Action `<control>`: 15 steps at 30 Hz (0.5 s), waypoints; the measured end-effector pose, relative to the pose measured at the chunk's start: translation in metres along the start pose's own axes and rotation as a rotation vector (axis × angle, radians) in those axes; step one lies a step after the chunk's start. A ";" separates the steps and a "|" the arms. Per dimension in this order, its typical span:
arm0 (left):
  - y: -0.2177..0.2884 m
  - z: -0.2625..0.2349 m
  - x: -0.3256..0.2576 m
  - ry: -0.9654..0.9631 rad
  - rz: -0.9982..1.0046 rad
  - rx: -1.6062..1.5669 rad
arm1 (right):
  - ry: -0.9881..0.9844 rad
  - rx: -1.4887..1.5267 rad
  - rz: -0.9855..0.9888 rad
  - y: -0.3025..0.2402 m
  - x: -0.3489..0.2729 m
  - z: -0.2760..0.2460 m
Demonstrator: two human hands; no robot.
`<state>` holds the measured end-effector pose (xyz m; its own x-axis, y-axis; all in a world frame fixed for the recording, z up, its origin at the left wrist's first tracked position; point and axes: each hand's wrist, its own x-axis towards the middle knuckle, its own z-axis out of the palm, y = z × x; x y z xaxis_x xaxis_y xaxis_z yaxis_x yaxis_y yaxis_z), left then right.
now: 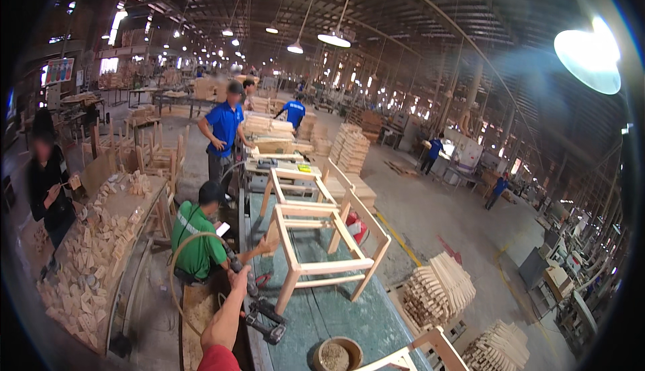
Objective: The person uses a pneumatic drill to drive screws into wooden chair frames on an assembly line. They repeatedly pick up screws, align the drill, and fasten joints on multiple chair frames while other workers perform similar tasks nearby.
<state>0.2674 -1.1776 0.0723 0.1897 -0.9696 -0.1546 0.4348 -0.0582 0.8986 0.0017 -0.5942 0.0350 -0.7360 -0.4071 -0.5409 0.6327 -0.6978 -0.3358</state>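
A pale, bare wooden chair frame [322, 243] lies tipped on its side on the green surface [322, 317]. The left hand [239, 278] reaches toward its leg, fingers closed around a dark power tool [259, 307]; the right hand is unseen.

a single head-worn fisheye view, looking forward and slightly down along a green-topped workbench [336, 310] that runs from 6 o'clock toward 12. the wearer's left forearm [225, 317] enters at 7 o'clock, close to the lens. an unfinished wooden chair frame [322, 243] sits near centre; the factory hall recedes toward 12, edges bowed.
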 end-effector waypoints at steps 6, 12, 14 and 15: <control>0.003 -0.001 0.004 -0.015 0.271 0.137 | -0.234 0.119 -0.037 0.019 -0.001 0.014; -0.018 -0.001 0.010 0.001 0.090 0.157 | -0.251 0.164 -0.068 0.010 -0.006 -0.011; -0.023 0.001 0.009 0.025 0.083 0.161 | -0.295 0.206 -0.020 0.010 -0.007 -0.015; -0.025 0.000 0.008 0.050 0.095 0.194 | -0.283 0.200 -0.006 0.010 -0.008 -0.017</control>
<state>0.2581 -1.1842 0.0485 0.2674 -0.9602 -0.0813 0.2362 -0.0165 0.9716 0.0179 -0.5879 0.0231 -0.7949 -0.5304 -0.2948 0.5891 -0.7910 -0.1652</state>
